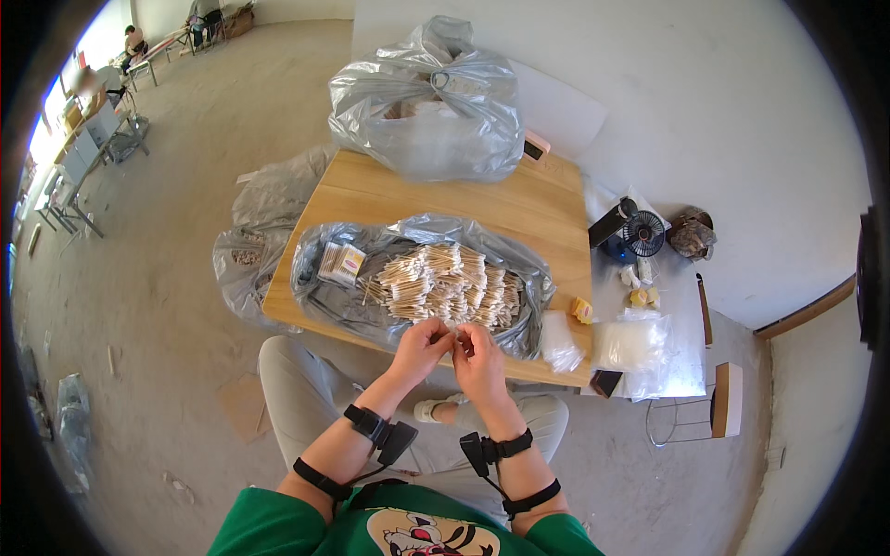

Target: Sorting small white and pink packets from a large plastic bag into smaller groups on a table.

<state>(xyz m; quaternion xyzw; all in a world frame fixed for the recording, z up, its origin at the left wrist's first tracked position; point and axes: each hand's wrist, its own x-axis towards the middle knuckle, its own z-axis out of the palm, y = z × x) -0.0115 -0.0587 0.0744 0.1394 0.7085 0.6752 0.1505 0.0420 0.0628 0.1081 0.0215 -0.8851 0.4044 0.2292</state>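
My left hand (pixel 423 347) and my right hand (pixel 478 356) meet at the near edge of a grey plastic-lined tray (pixel 320 301). Both are closed, fingertips pinched together almost touching. Whatever lies between them is too small and too hidden to name. Just beyond my fingers a large heap of cotton swabs (pixel 445 283), with pale wooden-looking sticks, fills the middle and right of the tray. Several filled packs of swabs (pixel 341 263) stand together at the tray's left end. Right of the tray, a stack of clear plastic bags (pixel 559 343) rests on the wooden table (pixel 362 190).
A big grey plastic sack (pixel 426 116) sits at the table's far end. More sacks (pixel 264 222) lean along its left side. On a side table at right are a small fan (pixel 642 233), more clear bags (pixel 635 345) and a dark phone (pixel 606 382). Other people sit far left.
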